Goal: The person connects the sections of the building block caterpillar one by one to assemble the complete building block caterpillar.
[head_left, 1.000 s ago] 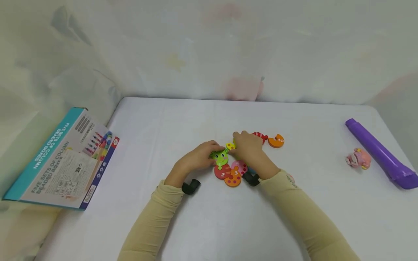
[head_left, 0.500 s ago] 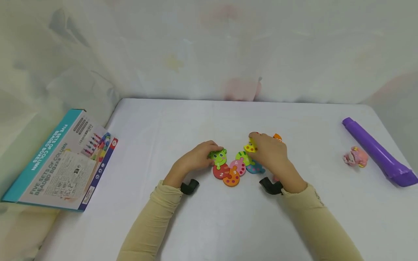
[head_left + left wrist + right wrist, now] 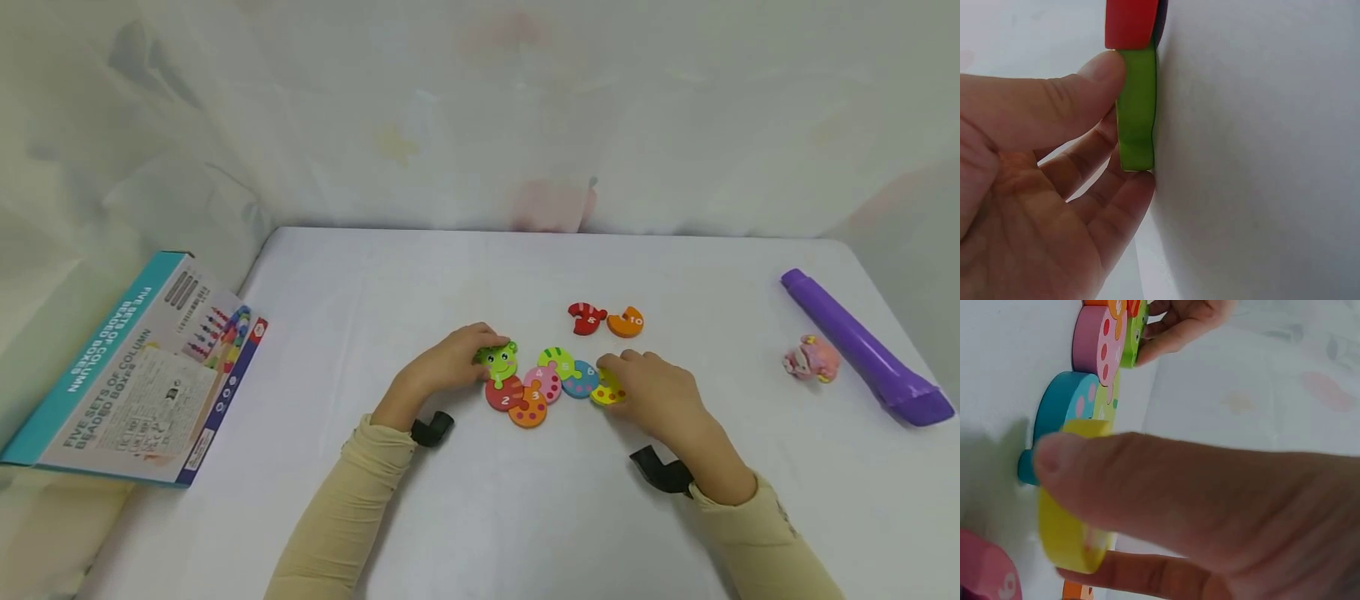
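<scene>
My left hand pinches the green smiling caterpillar-head puzzle piece between thumb and fingers; its edge fills the middle of the left wrist view. Joined to the head runs a curved row: a red piece, an orange one, a pink one, a striped green one and a blue one. At the row's right end my right hand grips a yellow spotted puzzle piece beside the blue piece. Whether those two interlock, I cannot tell.
Behind the row lie a loose red piece and an orange piece. A pink piece shows near my right hand. Far right are a pink figurine and a purple tube. A bead-toy box leans at left.
My right hand has carried the yellow piece right and nearer to me, from behind the row to beside the blue piece. My left hand has stayed on the green head.
</scene>
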Available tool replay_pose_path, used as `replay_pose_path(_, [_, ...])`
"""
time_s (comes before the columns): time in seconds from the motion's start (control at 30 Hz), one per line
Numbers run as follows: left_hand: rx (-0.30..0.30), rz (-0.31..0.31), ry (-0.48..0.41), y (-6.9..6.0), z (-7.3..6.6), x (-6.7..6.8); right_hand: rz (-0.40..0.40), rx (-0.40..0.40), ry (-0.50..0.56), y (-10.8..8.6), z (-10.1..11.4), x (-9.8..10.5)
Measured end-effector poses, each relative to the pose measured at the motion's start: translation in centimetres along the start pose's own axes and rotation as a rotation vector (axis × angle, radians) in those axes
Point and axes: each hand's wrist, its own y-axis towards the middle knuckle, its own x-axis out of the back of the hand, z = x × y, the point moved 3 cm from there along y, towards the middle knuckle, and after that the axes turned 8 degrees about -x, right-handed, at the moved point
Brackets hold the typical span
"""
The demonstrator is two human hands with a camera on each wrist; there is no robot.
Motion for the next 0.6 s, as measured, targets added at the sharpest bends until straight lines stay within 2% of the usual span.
replay_pose_path(0.3, [0.007, -0.004, 0.002, 0.12, 0.12, -0.09, 0.043, 0.017, -0.019, 0.02, -0.06, -0.36])
replay_pose_path(0.6, [0.007, -0.003, 0.007, 0.06, 0.07, -0.05, 0.045, 0.031, -0.027, 0.05, 0.11, -0.48])
